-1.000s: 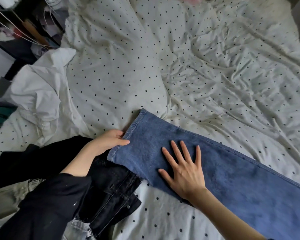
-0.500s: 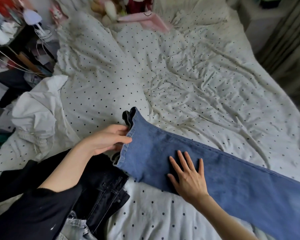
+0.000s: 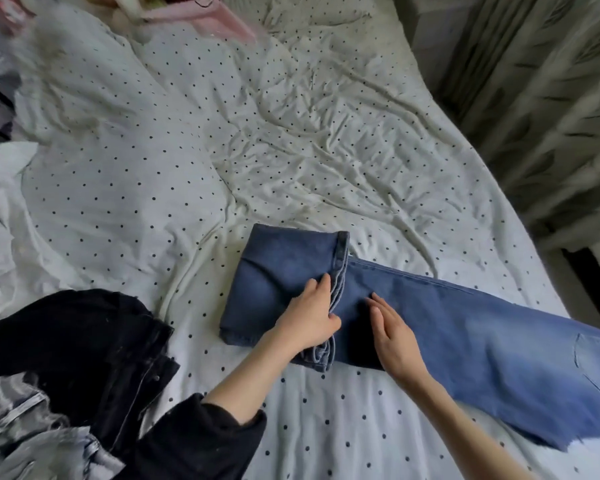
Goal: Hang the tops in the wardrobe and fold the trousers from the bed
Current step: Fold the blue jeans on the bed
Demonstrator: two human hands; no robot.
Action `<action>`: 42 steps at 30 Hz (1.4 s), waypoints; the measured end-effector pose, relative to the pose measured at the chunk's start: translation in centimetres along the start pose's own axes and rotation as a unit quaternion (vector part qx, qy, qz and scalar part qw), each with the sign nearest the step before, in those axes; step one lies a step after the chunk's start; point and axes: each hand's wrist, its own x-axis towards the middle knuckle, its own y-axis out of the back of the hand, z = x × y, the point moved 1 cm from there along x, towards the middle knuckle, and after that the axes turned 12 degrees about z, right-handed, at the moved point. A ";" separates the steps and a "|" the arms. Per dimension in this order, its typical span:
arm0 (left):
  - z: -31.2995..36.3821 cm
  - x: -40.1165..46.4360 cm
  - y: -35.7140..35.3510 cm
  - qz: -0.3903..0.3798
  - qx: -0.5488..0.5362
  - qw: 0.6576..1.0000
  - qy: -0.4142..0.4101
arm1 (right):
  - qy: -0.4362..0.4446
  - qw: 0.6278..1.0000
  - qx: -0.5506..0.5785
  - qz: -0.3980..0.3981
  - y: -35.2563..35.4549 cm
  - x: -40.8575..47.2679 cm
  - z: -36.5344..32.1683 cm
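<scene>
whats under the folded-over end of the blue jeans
The rest of the blue jeans lies under the fold, on the dotted bedsheet. The left hand holds the hem; anything deeper between the layers is covered.

Soft even daylight, faint shadows, motion blur at left and right edges, wide-angle bowing

no readable text, no labels, no brands

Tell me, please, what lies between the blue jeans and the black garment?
Only bare dotted sheet separates blue jeans from black garment, per the head view.
</scene>
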 end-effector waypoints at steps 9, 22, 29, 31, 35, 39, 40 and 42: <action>-3.3 -2.5 0.3 0.228 -0.048 0.962 -0.144 | 0.051 0.995 -0.019 0.087 -0.3 0.7 -2.4; -14.8 -1.8 2.0 0.204 -0.250 0.927 0.192 | 0.171 0.943 -0.264 -0.111 -8.8 12.3 -15.1; -16.3 -1.8 2.0 0.163 -0.285 0.928 0.177 | 0.156 0.946 -0.243 -0.145 -11.9 14.9 -16.5; -16.4 -1.8 1.8 0.165 -0.291 0.926 0.177 | 0.154 0.949 -0.234 -0.145 -12.3 14.9 -16.3; -16.5 -2.3 1.2 0.163 -0.310 0.920 0.176 | 0.118 0.964 -0.210 -0.113 -12.8 15.4 -16.2; -16.8 -2.5 1.4 0.141 -0.304 0.925 0.180 | 0.114 0.968 -0.201 -0.096 -13.1 13.9 -15.9; -16.7 -2.5 1.5 0.133 -0.315 0.921 0.184 | 0.140 0.964 -0.213 -0.077 -13.1 13.0 -15.8; -16.7 -2.5 1.6 0.119 -0.350 0.909 0.191 | 0.225 0.946 -0.234 -0.013 -12.4 10.8 -15.3</action>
